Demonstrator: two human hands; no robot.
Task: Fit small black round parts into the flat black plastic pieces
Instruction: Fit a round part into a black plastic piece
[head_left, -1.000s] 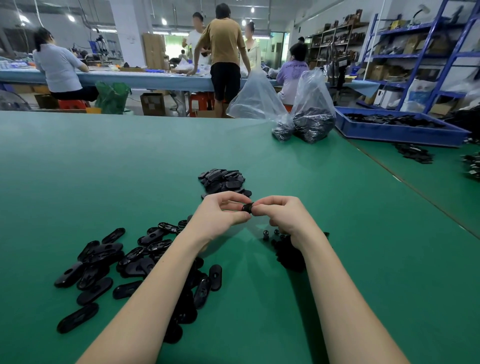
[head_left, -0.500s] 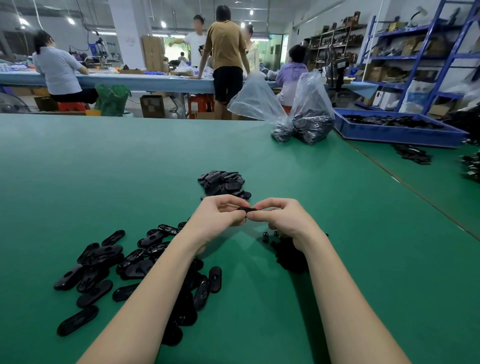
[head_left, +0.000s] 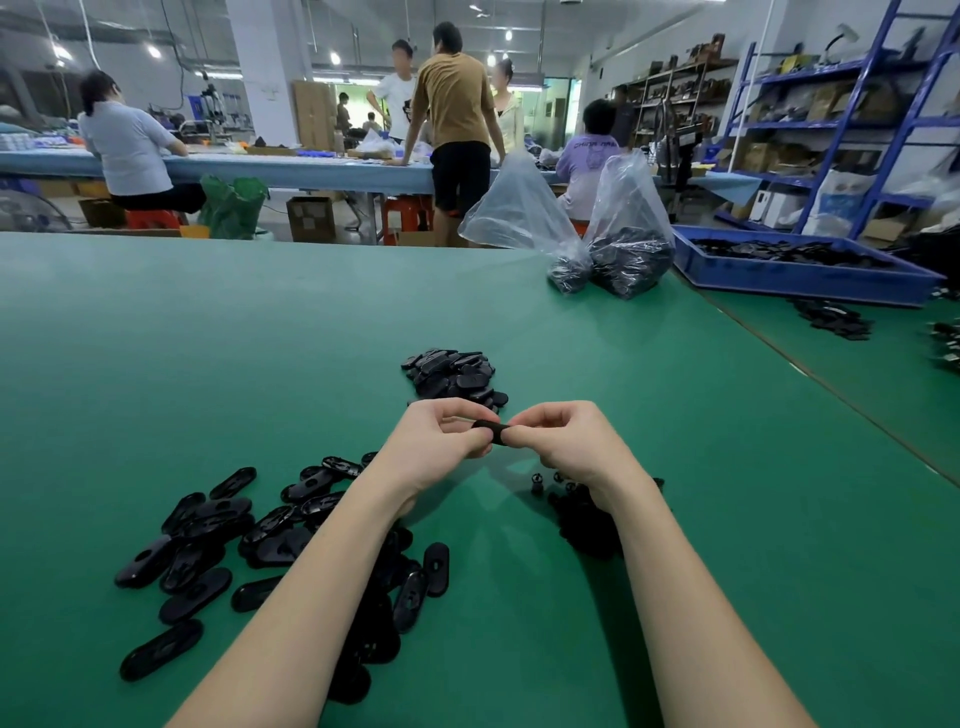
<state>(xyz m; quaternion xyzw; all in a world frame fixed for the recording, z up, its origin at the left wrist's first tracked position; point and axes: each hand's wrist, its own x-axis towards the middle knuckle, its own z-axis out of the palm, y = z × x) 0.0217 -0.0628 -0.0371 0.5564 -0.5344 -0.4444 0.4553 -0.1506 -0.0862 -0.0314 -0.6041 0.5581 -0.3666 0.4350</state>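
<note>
Above the green table (head_left: 156, 364), my left hand (head_left: 439, 441) and my right hand (head_left: 563, 441) meet, both pinching one flat black plastic piece (head_left: 493, 432) between their fingertips. Only a small strip of that piece shows between the thumbs. A loose spread of flat oval black pieces (head_left: 208, 545) lies to the left under my left forearm. Small black round parts (head_left: 582, 514) sit in a heap under my right wrist, partly hidden. A tighter pile of black pieces (head_left: 452, 374) lies just beyond my hands.
Two clear plastic bags (head_left: 623, 244) holding black parts stand at the table's far right. A blue tray (head_left: 800, 270) of black parts sits on the adjoining table. Several people work or stand at a long table (head_left: 291, 171) behind.
Both hands stayed together at the same spot. The held piece turned from showing a small round part at the fingertips to lying flat and edge-on between the thumbs.
</note>
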